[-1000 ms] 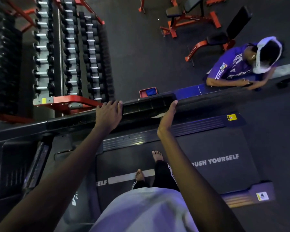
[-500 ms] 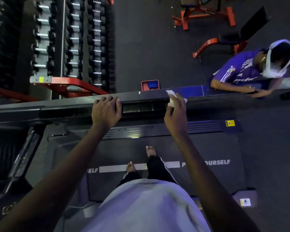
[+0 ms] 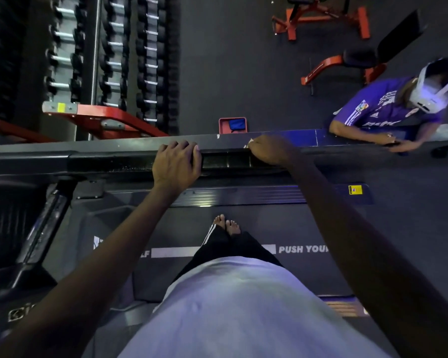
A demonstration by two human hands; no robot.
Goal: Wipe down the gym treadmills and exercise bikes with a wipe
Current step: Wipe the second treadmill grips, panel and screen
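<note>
You stand on one treadmill (image 3: 308, 223) with a matte, dark belt printed in pale block letters. Your two bare feet (image 3: 226, 224) are close together near its front. Across the view runs the console (image 3: 109, 161), a long, hard black plastic bar with a shallow rectangular recess between your hands.

Your left hand (image 3: 176, 161) lies on the console, with its fingers curled over the far edge and gripping it. Your right hand (image 3: 269, 151) is just beside the recess on the other side, fingers bunched around the wipe (image 3: 246, 145) and pressing it on the console top. Only one small, crumpled white corner of the wipe shows past your knuckles.

One yellow square sticker (image 3: 355, 189) sits on the ribbed front trim of the deck.

Beyond the console, on the dark floor:
- One rack (image 3: 109, 117) with a red steel frame holds three columns of dumbbells (image 3: 148, 65) with chrome handles and black ends. A darker mass to their left is too dim to count.
- One small red tray (image 3: 232, 124) has something blue in it.
- Two benches (image 3: 347, 60) have red frames and black pads.
- One person (image 3: 380, 107) in a purple striped shirt and a white headset leans both arms on the rail.
</note>
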